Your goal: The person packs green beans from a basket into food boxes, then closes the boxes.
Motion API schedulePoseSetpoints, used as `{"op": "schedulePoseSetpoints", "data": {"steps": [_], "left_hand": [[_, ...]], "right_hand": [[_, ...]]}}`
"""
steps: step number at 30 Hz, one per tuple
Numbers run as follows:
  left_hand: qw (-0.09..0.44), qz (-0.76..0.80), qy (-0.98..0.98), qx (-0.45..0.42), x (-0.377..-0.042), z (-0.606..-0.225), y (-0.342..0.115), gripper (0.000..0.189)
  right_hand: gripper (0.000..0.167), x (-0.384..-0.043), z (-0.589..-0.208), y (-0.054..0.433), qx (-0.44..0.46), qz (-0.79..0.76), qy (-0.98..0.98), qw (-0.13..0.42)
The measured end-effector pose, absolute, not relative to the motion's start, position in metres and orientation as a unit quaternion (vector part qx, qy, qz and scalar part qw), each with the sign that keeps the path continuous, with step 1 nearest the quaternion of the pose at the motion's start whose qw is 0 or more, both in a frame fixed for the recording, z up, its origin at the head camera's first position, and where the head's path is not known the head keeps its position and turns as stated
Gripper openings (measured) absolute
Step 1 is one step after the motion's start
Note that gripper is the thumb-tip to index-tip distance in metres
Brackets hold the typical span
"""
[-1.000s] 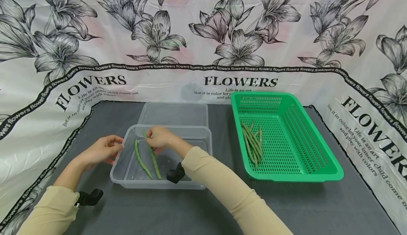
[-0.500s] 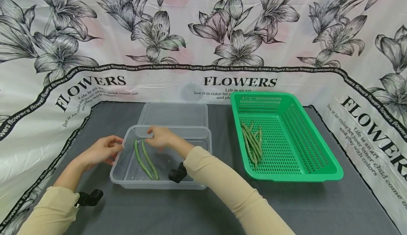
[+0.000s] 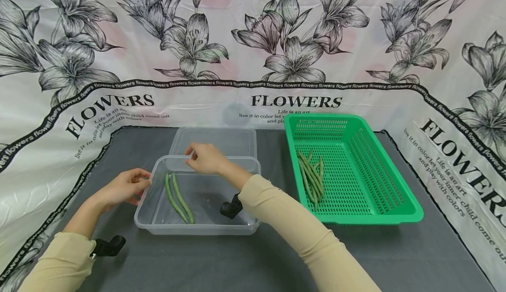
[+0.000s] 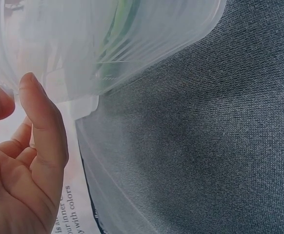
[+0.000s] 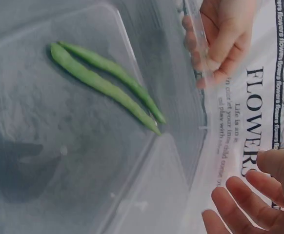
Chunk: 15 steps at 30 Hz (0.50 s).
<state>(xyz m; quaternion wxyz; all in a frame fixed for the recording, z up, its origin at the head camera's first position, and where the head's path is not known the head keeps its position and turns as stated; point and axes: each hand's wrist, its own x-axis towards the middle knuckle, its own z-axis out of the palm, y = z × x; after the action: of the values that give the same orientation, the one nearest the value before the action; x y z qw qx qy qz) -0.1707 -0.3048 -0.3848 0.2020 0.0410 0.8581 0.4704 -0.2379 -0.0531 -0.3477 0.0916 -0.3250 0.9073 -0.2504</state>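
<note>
Two green beans (image 3: 183, 200) lie side by side at the left of a clear plastic container (image 3: 197, 229). The right wrist view shows the same two green beans (image 5: 100, 84) almost touching at one end. My left hand (image 3: 124, 187) holds the container's left rim; in the left wrist view that hand (image 4: 39, 141) has the rim between thumb and fingertip. Over the container's back rim is my right hand (image 3: 207, 158), holding nothing. The right wrist view shows this right hand (image 5: 259, 200) with its fingers loosely bent and apart.
A green perforated basket (image 3: 395, 218) stands to the right, with several more green beans (image 3: 312, 180) along its left side. Behind the container lies a clear flat lid (image 3: 215, 139). A flower-printed cloth (image 3: 221, 63) rises behind the grey tabletop (image 3: 253, 265).
My right hand has let go of the second bean, which now lies closer to the first. The hand has then lifted back and slightly right. My left hand stays at the rim.
</note>
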Motion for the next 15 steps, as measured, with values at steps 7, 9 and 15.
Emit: {"op": "schedulePoseSetpoints", "data": {"steps": [7, 9, 15], "left_hand": [[0.202, 0.469, 0.859, 0.040, -0.172, -0.386, -0.305, 0.049], [0.202, 0.469, 0.859, 0.040, -0.173, -0.386, -0.305, 0.049], [0.203, 0.468, 0.859, 0.040, -0.173, -0.387, -0.306, 0.050]], "right_hand": [[0.027, -0.246, -0.331, -0.036, -0.339, -0.244, 0.907, 0.061], [0.027, -0.247, -0.326, -0.029, -0.343, -0.243, 0.906, 0.053], [0.025, -0.257, -0.312, -0.009, -0.351, -0.245, 0.903, 0.032]]}}
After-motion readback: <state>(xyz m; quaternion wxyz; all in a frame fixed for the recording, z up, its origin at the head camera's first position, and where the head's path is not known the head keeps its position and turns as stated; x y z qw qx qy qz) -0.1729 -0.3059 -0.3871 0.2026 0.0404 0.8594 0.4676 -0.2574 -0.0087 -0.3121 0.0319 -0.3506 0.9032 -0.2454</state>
